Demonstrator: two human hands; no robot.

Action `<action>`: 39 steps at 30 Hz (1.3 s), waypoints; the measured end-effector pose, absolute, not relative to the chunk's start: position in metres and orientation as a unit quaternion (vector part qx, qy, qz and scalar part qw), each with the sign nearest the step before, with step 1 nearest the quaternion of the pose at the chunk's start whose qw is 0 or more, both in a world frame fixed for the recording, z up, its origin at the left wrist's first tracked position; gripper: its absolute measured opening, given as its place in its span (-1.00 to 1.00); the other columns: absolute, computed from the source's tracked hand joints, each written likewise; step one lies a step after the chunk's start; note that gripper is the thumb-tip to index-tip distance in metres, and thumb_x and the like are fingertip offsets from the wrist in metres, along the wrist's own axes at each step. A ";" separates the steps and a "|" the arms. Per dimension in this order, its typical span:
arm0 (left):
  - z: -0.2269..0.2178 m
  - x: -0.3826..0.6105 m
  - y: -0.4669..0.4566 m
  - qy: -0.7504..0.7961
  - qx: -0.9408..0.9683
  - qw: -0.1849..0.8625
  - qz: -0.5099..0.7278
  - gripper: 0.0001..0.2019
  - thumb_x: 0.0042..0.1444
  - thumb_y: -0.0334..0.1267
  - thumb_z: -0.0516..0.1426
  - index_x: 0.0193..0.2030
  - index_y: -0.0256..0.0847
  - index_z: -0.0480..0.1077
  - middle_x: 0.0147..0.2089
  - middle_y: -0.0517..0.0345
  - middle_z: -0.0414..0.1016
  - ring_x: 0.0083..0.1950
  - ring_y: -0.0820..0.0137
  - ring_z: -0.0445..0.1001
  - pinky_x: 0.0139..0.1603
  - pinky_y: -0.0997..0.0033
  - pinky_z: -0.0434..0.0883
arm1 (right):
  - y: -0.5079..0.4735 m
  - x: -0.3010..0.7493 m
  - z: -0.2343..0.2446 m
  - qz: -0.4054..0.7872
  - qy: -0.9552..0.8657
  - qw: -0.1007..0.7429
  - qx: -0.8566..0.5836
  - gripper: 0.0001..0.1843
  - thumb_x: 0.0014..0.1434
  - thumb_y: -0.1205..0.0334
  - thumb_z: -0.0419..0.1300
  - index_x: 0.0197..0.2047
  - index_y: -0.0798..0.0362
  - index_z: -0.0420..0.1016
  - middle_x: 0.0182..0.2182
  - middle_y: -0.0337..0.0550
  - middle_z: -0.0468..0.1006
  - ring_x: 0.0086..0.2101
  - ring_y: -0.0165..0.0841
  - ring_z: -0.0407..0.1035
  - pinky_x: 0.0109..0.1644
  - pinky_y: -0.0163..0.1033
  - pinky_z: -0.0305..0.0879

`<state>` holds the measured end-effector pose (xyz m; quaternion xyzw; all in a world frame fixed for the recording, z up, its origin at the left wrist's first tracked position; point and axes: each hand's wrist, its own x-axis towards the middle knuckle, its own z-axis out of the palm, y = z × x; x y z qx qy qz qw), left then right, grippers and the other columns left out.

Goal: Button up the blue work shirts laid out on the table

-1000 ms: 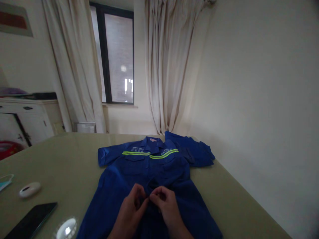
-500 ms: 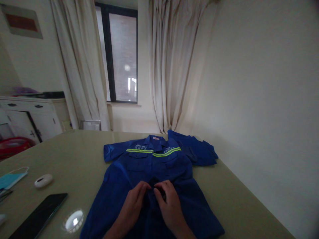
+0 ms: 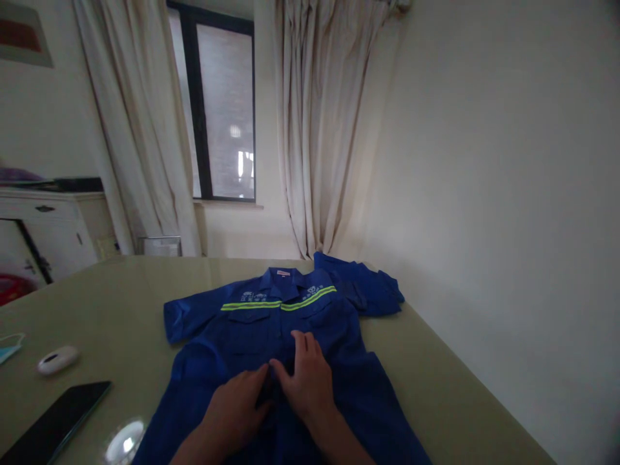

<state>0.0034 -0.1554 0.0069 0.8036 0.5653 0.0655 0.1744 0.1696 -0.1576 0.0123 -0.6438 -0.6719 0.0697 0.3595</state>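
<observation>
A blue short-sleeved work shirt [image 3: 252, 336] lies front up, its collar away from me. Yellow-green stripes and pale printing cross its chest. My left hand [image 3: 237, 403] is closed on the front placket below the chest, its fingertips partly hidden against the dark cloth. Just to its right, my right hand [image 3: 306, 378] rests on the shirt front with fingers stretched forward and the thumb apart, the thumb tip close to the left fingertips. Whether the shirt is buttoned between the hands cannot be made out. Behind the right shoulder lies another folded blue garment [image 3: 375, 290].
On the table [image 3: 116, 303], to the left, are a black phone [image 3: 55, 420], a small white oval case [image 3: 58, 360] and part of a blue face mask [image 3: 10, 349]. A bright round light reflection shows near the phone. The wall [image 3: 484, 226] borders the table's right side.
My right hand has opened and reached farther up the shirt front. The left hand has shifted left and slightly nearer me. The shirt's left-side sleeve is spread wider; the view has turned slightly right.
</observation>
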 end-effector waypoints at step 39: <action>-0.002 0.024 -0.140 0.483 0.789 0.204 0.319 -0.74 0.38 -0.35 -0.11 -0.15 -0.11 0.39 -0.13 0.05 0.52 -0.08 0.24 0.45 0.01 0.24 0.35 | -0.144 0.190 0.004 0.562 -0.375 0.539 -0.503 -0.65 -0.01 -0.08 0.38 -0.38 0.06 0.60 -0.58 -0.29 0.46 -0.57 -0.43 0.26 -0.48 -0.33 0.16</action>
